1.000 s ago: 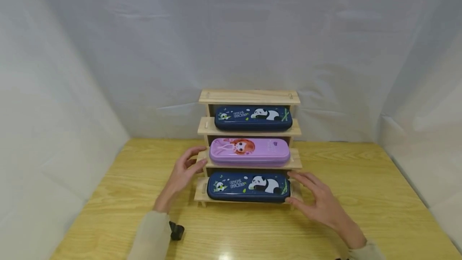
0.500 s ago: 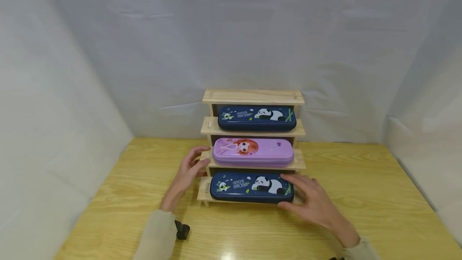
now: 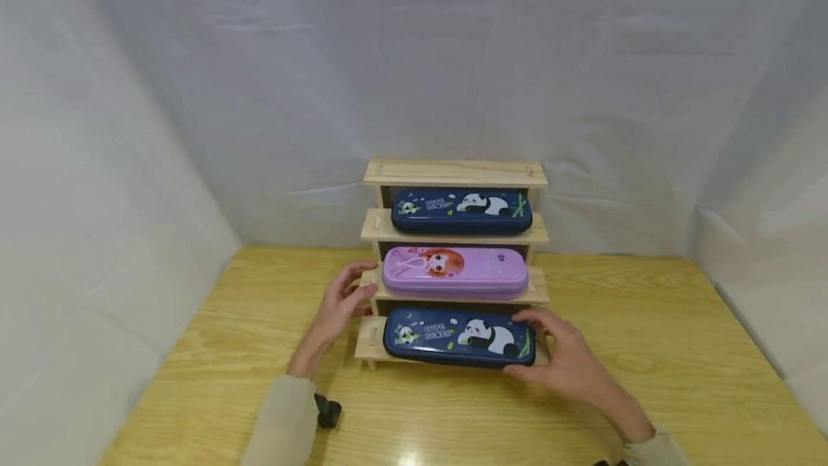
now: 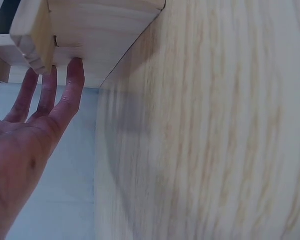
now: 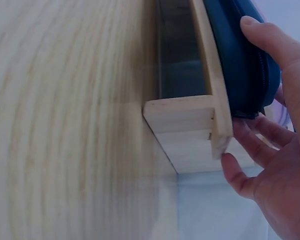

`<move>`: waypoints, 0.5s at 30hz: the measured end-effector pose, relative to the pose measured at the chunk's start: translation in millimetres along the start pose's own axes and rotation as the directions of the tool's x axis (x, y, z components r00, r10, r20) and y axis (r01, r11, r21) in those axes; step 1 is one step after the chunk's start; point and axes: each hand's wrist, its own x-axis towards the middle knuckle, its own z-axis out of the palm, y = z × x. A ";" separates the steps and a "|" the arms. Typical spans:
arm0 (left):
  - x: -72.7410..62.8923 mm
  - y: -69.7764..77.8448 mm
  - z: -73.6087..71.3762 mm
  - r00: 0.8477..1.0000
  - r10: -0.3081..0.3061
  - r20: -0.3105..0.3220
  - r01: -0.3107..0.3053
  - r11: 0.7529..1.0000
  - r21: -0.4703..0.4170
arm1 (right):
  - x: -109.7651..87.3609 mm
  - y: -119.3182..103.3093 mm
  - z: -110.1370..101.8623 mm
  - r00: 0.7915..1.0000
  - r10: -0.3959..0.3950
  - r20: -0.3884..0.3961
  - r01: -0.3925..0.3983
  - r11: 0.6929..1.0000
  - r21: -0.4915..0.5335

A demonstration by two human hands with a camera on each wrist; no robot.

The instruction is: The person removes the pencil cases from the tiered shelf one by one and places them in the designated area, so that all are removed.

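Note:
In the head view, a navy panda pencil case (image 3: 420,336) lies on the lowest board of a stepped wooden rack (image 3: 446,173), its right end angled slightly toward the front. My right hand (image 3: 569,362) holds that right end, thumb along the front side and fingers at the back. The right wrist view shows the thumb (image 5: 270,37) against the case's zipped side. My left hand (image 3: 336,308) touches the rack's left side by the second board from the bottom. Its extended fingers (image 4: 65,107) rest against the wooden side panel in the left wrist view.
On the board above lies a pink pencil case (image 3: 479,272) with a cartoon girl. Higher still is another navy panda case (image 3: 427,214). The rack stands on a wooden table (image 3: 647,336) with pale sheeting (image 3: 453,56) behind it. A small black object (image 3: 328,412) shows by the left sleeve.
My right hand has moved in over the lowest panda case and taken its right end. The case has shifted slightly right and turned a little. My left hand has stayed at the rack.

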 end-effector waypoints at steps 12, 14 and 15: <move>-0.3 0.3 -1.0 1.000 0.001 0.012 -0.001 1.000 -0.007 | -5.3 4.3 -26.5 0.998 -0.022 0.057 0.020 0.999 0.041; -0.5 0.8 -1.1 1.000 0.002 0.014 -0.002 1.000 -0.011 | -5.7 5.2 -30.3 0.997 -0.011 0.080 0.008 0.999 0.038; -0.7 0.9 -1.3 1.000 0.002 0.014 -0.002 1.000 -0.011 | -6.0 6.1 -31.5 0.996 -0.010 0.086 0.007 0.999 0.035</move>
